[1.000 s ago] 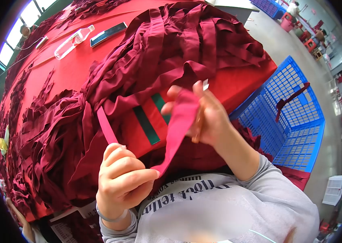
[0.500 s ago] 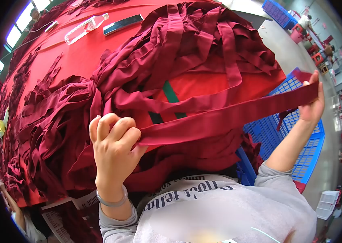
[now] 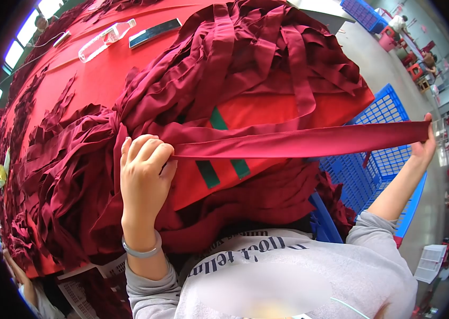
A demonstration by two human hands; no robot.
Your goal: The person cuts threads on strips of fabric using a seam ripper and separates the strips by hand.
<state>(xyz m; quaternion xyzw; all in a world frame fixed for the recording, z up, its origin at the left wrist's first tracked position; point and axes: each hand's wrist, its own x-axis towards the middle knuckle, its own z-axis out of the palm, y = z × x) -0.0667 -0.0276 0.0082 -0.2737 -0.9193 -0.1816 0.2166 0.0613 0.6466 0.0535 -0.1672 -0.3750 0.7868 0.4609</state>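
A long dark-red fabric strip (image 3: 288, 142) is stretched taut between my two hands, above the red-covered table (image 3: 267, 109). My left hand (image 3: 145, 165) is closed around its left end, fingers curled. At the far right, my right hand (image 3: 424, 143) pinches the other end, out over a blue plastic basket (image 3: 384, 159). Behind the strip lies a big heap of similar dark-red strips (image 3: 267, 48), gathered at a knot-like bunch (image 3: 115, 123) near my left hand. More strips (image 3: 246, 194) hang over the table's near edge against my body.
A clear plastic bottle (image 3: 106, 40) and a dark phone (image 3: 154, 33) lie on the table's far side. Green tape marks (image 3: 207, 174) show on the red cover. Another blue basket (image 3: 363, 15) stands at the back right. A co-worker's arm (image 3: 18, 268) shows at the lower left.
Both hands have shifted, the right one outward and down, the left slightly up. The strip is now straighter and more level, and more of the green marks shows.
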